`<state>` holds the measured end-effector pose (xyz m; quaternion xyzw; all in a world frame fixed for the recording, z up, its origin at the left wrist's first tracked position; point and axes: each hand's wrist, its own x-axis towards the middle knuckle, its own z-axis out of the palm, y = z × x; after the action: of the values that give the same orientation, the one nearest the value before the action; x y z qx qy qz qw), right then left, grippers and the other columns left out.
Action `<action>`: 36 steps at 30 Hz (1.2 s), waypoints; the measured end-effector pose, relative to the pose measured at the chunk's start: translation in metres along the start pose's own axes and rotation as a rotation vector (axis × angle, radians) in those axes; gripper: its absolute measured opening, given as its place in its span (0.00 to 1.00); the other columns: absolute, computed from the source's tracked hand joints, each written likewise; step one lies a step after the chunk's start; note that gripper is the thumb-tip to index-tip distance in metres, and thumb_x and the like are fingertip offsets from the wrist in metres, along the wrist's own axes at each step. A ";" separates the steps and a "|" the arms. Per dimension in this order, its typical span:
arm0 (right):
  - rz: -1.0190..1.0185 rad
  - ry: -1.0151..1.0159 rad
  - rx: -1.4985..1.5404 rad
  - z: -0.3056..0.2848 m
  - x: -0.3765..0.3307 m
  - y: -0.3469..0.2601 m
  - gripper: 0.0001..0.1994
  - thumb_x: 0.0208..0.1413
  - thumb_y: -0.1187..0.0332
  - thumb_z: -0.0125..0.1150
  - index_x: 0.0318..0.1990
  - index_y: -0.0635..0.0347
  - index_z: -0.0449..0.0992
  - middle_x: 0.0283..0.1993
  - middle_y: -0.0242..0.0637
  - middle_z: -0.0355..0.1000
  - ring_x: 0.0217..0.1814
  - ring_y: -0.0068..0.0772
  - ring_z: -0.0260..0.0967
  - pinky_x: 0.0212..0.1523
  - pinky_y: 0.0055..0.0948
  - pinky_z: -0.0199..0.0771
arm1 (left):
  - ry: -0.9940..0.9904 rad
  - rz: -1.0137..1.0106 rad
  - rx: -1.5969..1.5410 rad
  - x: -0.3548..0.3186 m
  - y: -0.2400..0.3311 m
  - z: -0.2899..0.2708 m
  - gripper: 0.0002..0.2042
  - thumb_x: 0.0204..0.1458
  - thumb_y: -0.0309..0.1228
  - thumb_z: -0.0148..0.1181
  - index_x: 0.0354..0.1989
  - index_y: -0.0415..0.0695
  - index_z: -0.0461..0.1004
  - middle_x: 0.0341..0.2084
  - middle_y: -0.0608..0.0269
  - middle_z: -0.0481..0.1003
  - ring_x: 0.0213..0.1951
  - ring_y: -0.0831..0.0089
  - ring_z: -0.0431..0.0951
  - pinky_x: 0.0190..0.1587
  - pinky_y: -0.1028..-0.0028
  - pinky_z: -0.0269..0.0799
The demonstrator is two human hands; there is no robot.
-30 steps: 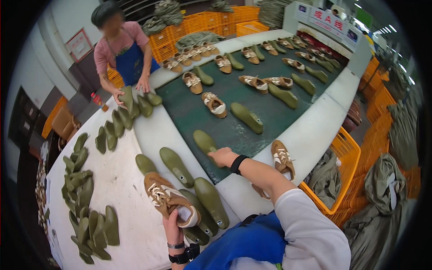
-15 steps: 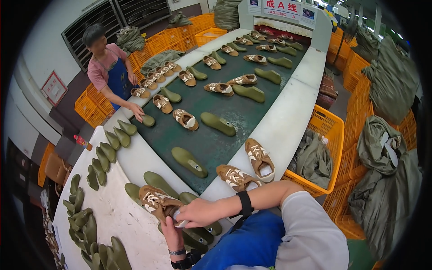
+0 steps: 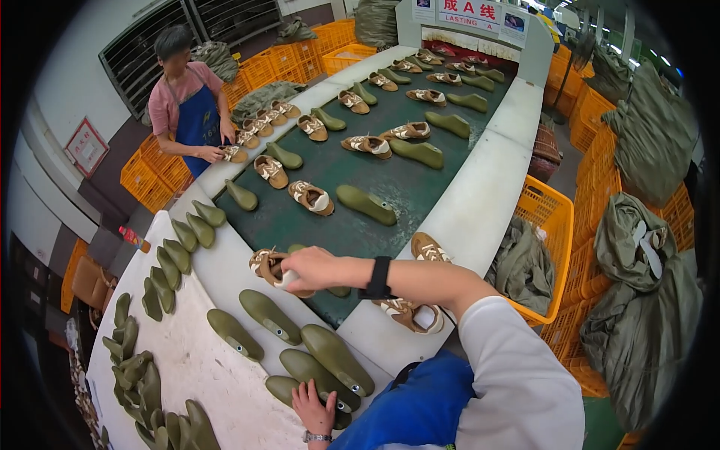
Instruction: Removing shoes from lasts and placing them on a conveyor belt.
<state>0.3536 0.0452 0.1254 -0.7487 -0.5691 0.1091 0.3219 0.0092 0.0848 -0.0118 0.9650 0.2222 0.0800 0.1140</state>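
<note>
My right hand grips a brown-and-white sneaker by its heel end, over the near left edge of the green conveyor belt. The hand and sneaker partly cover a green shoe last behind them. Lower down, my left hand rests with spread fingers on a green shoe last, one of several on the white ledge. Close by lie another last and a longer one. Under my right forearm, two more sneakers show in part, one of them a brown sneaker.
Sneakers and lasts lie along the belt, toward a machine opening. Across the belt at left, a co-worker handles a sneaker. Many lasts line the white table. At right stands a yellow crate with grey-green cloth.
My right hand has carried the sneaker forward to the belt edge. My left hand has let go of it and dropped onto the lasts. The co-worker's hand has left a last for a sneaker.
</note>
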 end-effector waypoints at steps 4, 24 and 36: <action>0.146 -0.065 -0.033 0.021 0.058 0.032 0.18 0.41 0.59 0.62 0.42 0.53 0.76 0.36 0.44 0.75 0.42 0.45 0.72 0.44 0.39 0.70 | 0.038 -0.072 -0.115 -0.001 0.010 -0.001 0.31 0.42 0.41 0.61 0.55 0.42 0.62 0.51 0.46 0.64 0.53 0.46 0.61 0.56 0.52 0.55; 0.249 -0.105 0.013 0.113 0.149 0.132 0.27 0.43 0.76 0.58 0.55 0.49 0.64 0.54 0.50 0.61 0.53 0.52 0.64 0.52 0.39 0.67 | 0.005 -0.249 0.003 0.003 0.023 -0.008 0.29 0.43 0.49 0.59 0.53 0.48 0.68 0.53 0.50 0.66 0.43 0.50 0.71 0.45 0.62 0.68; 0.616 -0.714 -0.431 -0.063 -0.240 0.050 0.27 0.41 0.47 0.63 0.48 0.49 0.71 0.44 0.37 0.71 0.45 0.40 0.70 0.41 0.39 0.71 | 0.147 -0.141 -0.071 0.000 0.020 -0.009 0.26 0.47 0.46 0.56 0.51 0.41 0.68 0.49 0.45 0.68 0.42 0.47 0.71 0.45 0.59 0.67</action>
<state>0.3471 -0.2062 0.0950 -0.8470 -0.4064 0.3275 -0.1010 0.0160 0.0688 0.0023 0.9338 0.2944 0.1504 0.1370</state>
